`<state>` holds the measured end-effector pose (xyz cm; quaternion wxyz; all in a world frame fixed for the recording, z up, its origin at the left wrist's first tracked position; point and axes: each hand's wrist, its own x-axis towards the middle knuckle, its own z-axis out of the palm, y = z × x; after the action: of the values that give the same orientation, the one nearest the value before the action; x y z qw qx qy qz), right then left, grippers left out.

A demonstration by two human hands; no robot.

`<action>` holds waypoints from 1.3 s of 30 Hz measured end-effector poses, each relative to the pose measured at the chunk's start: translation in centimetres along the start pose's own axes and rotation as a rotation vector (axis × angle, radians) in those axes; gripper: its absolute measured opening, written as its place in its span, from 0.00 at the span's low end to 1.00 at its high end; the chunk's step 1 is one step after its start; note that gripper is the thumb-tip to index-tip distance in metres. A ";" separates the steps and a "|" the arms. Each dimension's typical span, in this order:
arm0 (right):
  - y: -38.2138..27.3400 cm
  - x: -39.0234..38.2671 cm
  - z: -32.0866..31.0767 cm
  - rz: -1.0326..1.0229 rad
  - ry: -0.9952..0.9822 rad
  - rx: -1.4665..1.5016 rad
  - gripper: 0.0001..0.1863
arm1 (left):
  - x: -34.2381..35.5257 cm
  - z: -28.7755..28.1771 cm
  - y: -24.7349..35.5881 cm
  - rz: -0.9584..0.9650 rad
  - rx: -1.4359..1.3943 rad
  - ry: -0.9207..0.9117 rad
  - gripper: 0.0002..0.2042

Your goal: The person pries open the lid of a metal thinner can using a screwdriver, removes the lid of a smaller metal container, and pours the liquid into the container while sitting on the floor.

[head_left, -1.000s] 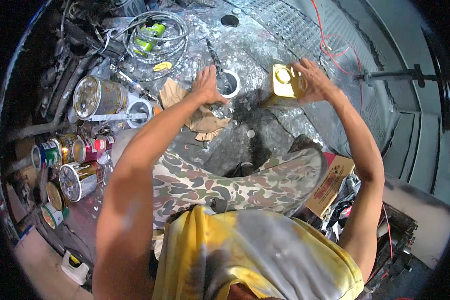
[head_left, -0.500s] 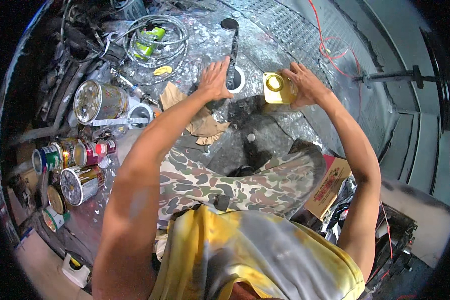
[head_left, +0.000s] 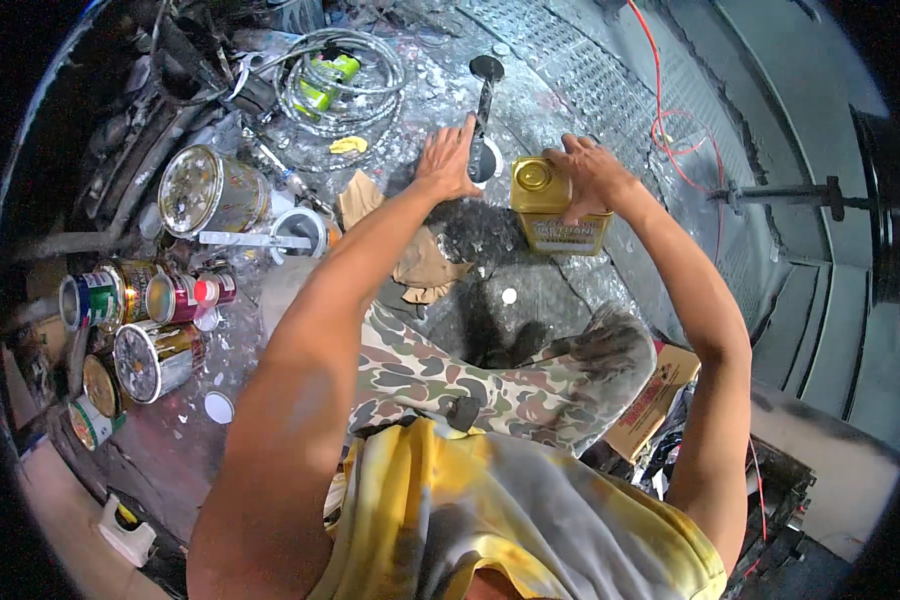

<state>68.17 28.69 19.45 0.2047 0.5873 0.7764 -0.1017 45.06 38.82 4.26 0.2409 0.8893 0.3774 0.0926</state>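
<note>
With its fingers spread over the right side of the top, my right hand grips a gold rectangular metal can. The can has a round cap on its top, and its printed front faces me. My left hand is open, fingers stretched, close beside a white-rimmed cup. Whether it touches the cup I cannot tell. From the cup a dark, paint-covered stick leads away to a round black end. Crumpled brown paper lies nearer me, below my left hand.
To the left stand several paint cans and a cup with a flat strip across it. A coiled hose lies around a green object at the far left. A red cord runs along the right; a cardboard box sits by my knee.
The gold can has swung so its front now shows, and my right hand has moved further over its top. My left hand stays by the cup. The whole view has shifted slightly.
</note>
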 end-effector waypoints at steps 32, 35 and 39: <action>-2.8 -0.1 0.6 0.184 -0.042 -0.061 0.59 | 5.7 -6.9 1.8 0.338 -0.322 0.163 0.17; -3.1 0.4 0.4 0.185 -0.031 -0.049 0.60 | 5.0 -7.4 1.1 0.376 -0.322 0.214 0.16; -2.6 0.3 1.2 0.215 -0.026 -0.030 0.62 | 5.1 -7.7 1.2 0.375 -0.298 0.164 0.16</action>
<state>65.85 27.73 18.05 0.2330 0.6626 0.7078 -0.0752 46.70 44.58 11.46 0.3167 0.8880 0.2061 0.2621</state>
